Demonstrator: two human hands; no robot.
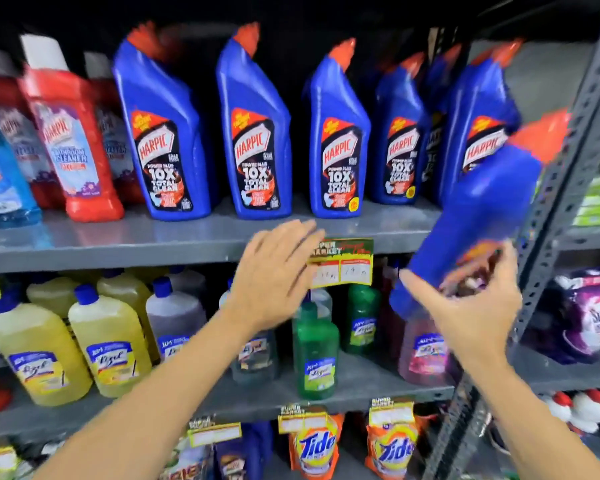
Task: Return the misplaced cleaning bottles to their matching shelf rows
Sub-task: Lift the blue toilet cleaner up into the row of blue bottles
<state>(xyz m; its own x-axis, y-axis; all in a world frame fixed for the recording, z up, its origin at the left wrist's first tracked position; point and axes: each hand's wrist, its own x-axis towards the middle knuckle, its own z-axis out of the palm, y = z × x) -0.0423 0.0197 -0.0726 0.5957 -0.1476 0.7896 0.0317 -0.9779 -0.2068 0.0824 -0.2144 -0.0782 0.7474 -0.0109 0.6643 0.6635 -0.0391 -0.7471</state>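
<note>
My right hand (465,317) grips the base of a blue Harpic bottle (475,216) with an orange cap, tilted up to the right in front of the shelf's right end. A row of matching blue Harpic bottles (257,133) stands upright on the upper shelf (118,244). My left hand (274,275) hangs open, fingers spread, just below that shelf's front edge and beside a price tag (342,263), holding nothing. On the shelf below stand yellow bottles (108,341), a green bottle (316,351) and a pink bottle (423,351).
Red Harpic bathroom cleaner bottles (73,147) and a light blue bottle (0,178) fill the upper shelf's left. A grey perforated upright (568,174) stands right of the held bottle. Tide packs (314,445) sit on the bottom shelf; purple Surf packs (589,317) lie beyond the upright.
</note>
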